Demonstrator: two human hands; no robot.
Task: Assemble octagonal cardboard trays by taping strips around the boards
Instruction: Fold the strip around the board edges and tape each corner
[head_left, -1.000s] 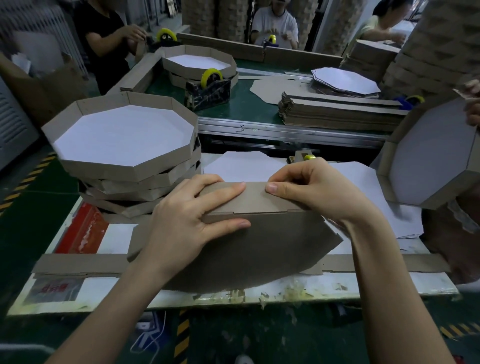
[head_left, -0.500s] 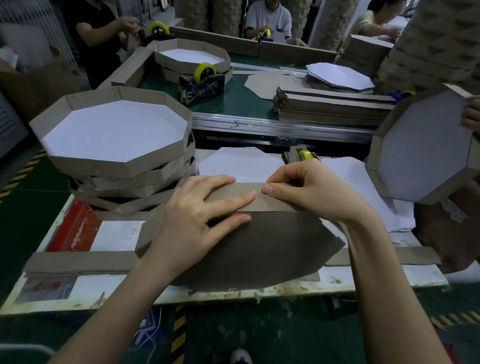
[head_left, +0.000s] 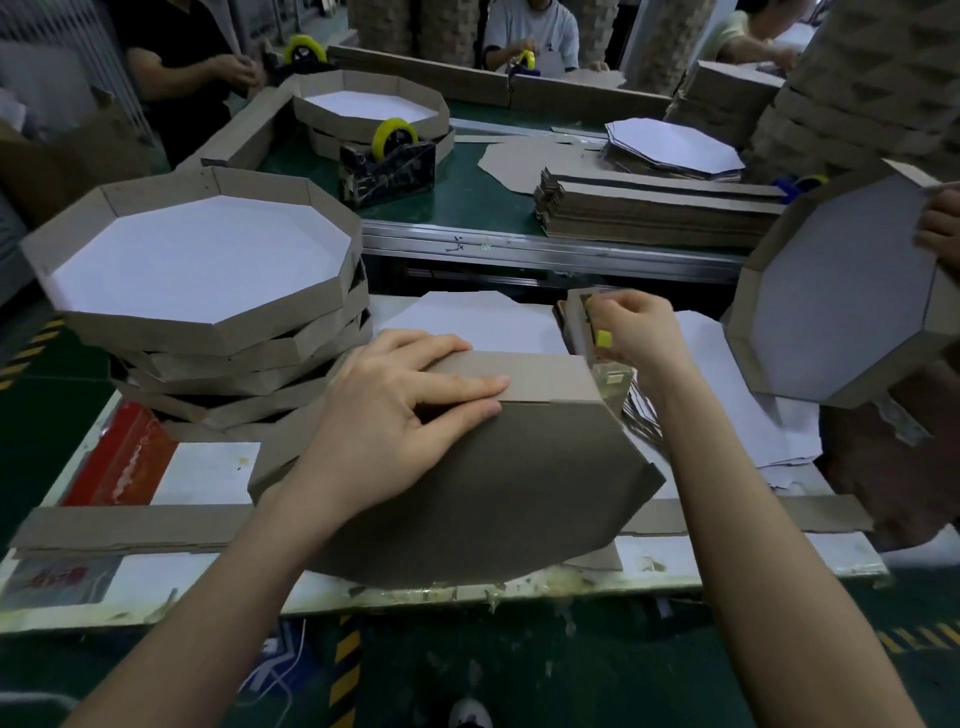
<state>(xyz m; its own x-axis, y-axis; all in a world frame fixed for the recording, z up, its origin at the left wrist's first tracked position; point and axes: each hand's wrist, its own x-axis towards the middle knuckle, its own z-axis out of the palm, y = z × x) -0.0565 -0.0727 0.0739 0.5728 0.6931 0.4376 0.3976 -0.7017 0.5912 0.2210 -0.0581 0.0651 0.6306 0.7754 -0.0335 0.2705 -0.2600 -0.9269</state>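
Note:
An octagonal brown board (head_left: 493, 483) stands tilted on the white worktable (head_left: 208, 467), its brown back toward me. A cardboard strip (head_left: 540, 376) is folded along its top edge. My left hand (head_left: 395, 410) presses the strip against the board with straight fingers. My right hand (head_left: 634, 332) has its fingers curled at a tape dispenser (head_left: 582, 322) with yellow parts, just behind the board's upper right corner, and clear tape (head_left: 613, 376) hangs below it. Loose strips (head_left: 130, 525) lie along the table's front.
A stack of finished octagonal trays (head_left: 208, 291) stands at the left. White octagonal sheets (head_left: 727, 395) lie behind the board. Another person's hand (head_left: 940, 223) holds a tray (head_left: 841, 296) at the right. Across a green bench (head_left: 493, 208) are a tape dispenser (head_left: 389, 161), strip piles (head_left: 654, 208) and other workers.
My right hand left the strip on the board's top edge and moved right and back to the tape dispenser. My left hand stayed pressing the strip.

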